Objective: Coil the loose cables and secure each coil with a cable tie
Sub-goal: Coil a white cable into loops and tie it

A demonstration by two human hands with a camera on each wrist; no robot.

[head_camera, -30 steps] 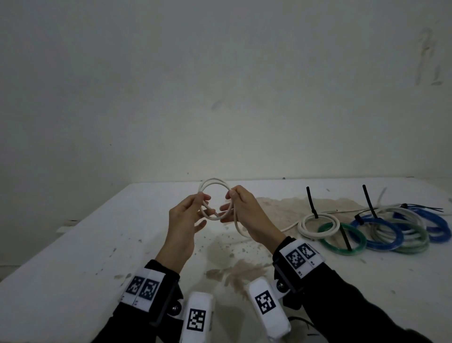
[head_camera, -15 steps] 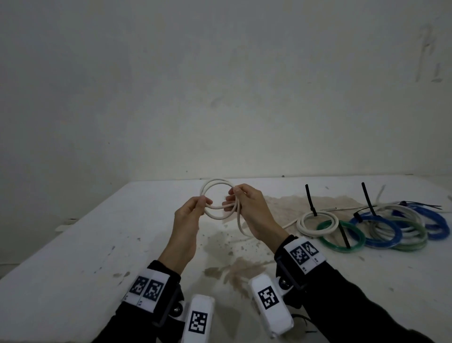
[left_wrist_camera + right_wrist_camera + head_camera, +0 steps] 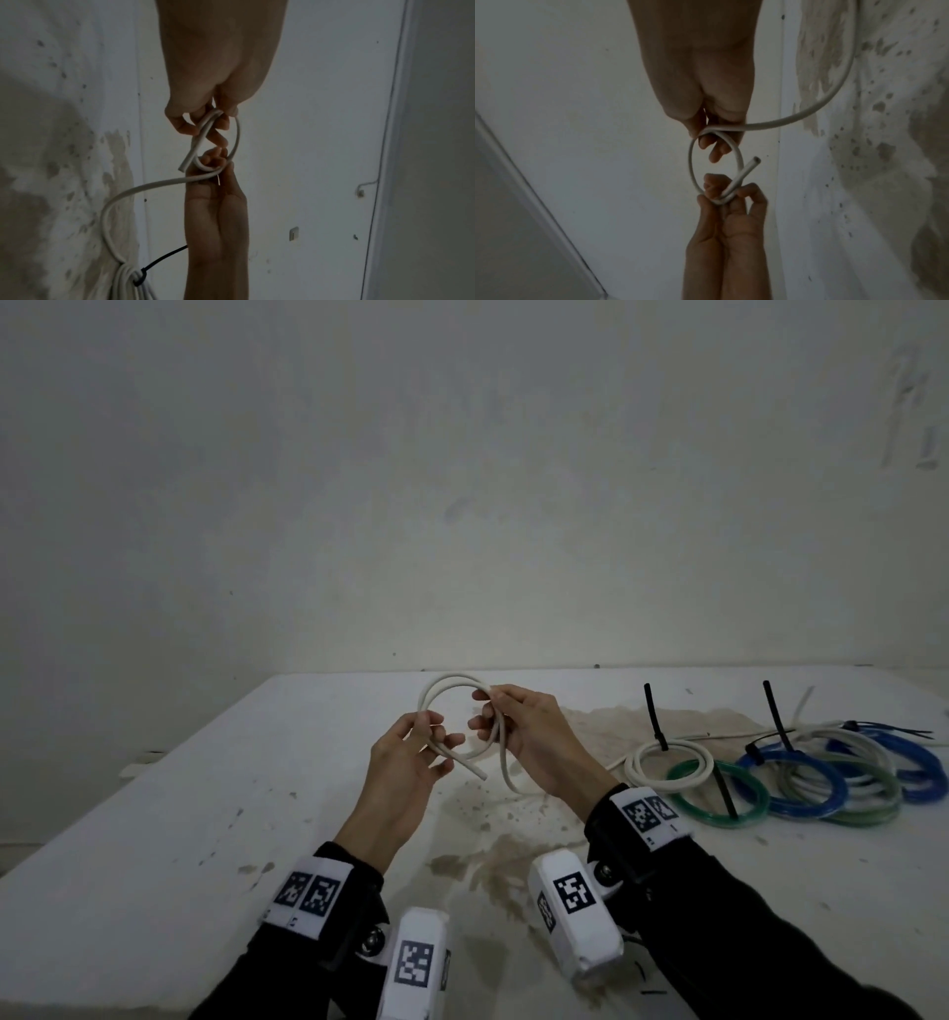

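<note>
Dim, flat light throughout, with a grey-green cast and only soft shadows. The head view is fairly sharp at its middle, bowing the counter (image 3: 154, 814) edge at the sides. Both wrist views are darker, grainy and soft, the near hands shadowed and blurred

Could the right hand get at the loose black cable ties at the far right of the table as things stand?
Probably not right away: the right hand grips the white cable loop along with the left hand. The path to the loose black ties looks open, beyond the tied coils.
</note>
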